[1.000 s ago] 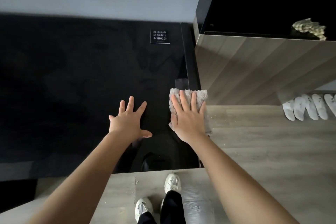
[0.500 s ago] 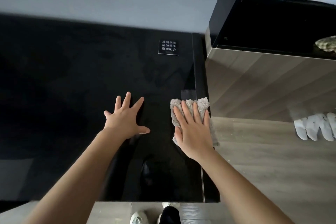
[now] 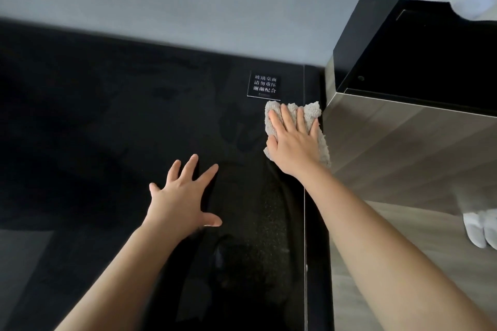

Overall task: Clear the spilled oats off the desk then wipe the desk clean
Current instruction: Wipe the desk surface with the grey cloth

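Wiping is the step we judge to be in hand. The right hand (image 3: 293, 142) lies flat with its fingers straight and slightly spread, pressing the grey cloth (image 3: 312, 111) onto the glossy black worktop (image 3: 107, 142). The cloth sits at the far right corner, just near of the small printed label (image 3: 265, 84) and close against the side of the wooden cabinet (image 3: 403, 156). The left hand (image 3: 180, 201) rests wide open on the worktop, fingers fanned, nearer and to the left; it holds nothing and seems to brace us. We see no oats on the dark surface. A faint speckled band (image 3: 269, 212) near of the cloth may be moisture or fine residue, and we cannot tell which. The next move, as we judge it, calls for drawing the cloth leftward under even pressure across the rest of the worktop, skirting the label's edge.
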### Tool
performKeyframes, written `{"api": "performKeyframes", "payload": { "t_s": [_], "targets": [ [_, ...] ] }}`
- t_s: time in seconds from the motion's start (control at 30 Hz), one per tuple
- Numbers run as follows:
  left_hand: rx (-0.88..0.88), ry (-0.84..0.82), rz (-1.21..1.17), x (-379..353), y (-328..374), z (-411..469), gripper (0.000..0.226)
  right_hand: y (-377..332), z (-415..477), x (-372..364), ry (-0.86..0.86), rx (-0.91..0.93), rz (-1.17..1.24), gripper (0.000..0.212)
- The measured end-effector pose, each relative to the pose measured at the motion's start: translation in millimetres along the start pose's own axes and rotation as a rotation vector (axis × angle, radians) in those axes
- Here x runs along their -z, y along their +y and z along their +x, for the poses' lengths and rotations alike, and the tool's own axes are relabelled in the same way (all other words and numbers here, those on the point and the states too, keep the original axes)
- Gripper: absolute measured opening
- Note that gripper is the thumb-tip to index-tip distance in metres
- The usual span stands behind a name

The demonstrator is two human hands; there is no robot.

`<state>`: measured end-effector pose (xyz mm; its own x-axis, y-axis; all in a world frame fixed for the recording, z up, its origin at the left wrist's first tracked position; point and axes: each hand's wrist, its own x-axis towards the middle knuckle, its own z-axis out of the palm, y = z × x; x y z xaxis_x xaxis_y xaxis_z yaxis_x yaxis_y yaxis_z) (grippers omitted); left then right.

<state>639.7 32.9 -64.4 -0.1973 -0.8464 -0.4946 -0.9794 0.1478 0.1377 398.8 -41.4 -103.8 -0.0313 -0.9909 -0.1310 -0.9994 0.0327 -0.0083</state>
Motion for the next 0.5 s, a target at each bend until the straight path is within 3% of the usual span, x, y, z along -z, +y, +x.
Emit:
{"api": "performKeyframes", "payload": {
  "t_s": [0.17, 0.33, 0.5],
  "targets": [
    [-0.002, -0.014, 0.007, 3, 2, -3, 0.112, -5, -1, 4, -0.012, 0.015, 0.003, 0.059],
    [-0.020, -0.025, 0.010, 5, 2, -6, 0.110, -13, -60, -2, -0.004, 0.140, -0.018, 0.063],
    [-0.038, 0.071, 0.038, 21, -14, 7, 0.102, -17, -17, 2, -0.016, -0.001, 0.036, 0.060]
  ]
}}
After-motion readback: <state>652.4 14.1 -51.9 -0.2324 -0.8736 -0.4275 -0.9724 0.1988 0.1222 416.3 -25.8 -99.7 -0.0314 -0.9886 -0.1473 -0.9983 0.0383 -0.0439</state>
